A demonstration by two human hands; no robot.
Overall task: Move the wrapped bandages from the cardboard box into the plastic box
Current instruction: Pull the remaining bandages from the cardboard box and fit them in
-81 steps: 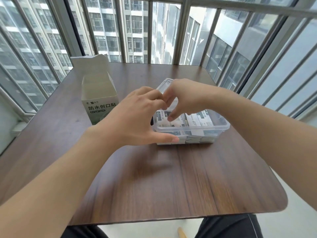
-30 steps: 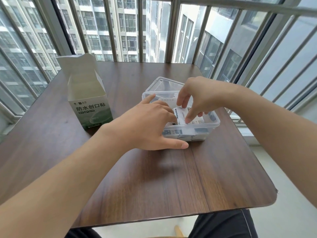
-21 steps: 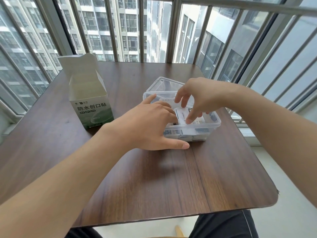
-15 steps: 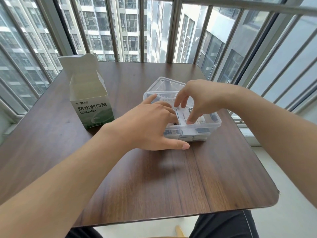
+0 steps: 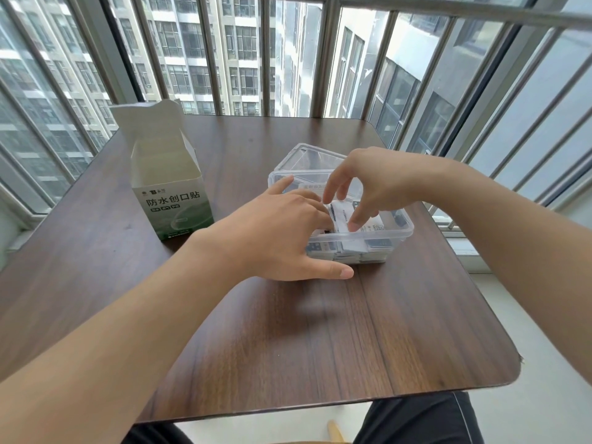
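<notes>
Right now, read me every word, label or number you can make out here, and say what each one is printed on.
"防水创口贴": large dark characters on the front of the cardboard box.
Small logo above that line, and three small badges below it: too small to read.
Fine print along the cardboard box's bottom edge: blurred.
Print and a QR-like square on the wrapped bandages in the plastic box: too small to read.

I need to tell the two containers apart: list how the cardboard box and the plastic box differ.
The cardboard box is opaque, tall and upright with green print; the plastic box is clear, low and wide. The cardboard box stands untouched, while the left hand and right hand work in the plastic box, which holds wrapped bandages. Both stand open on the table.
</notes>
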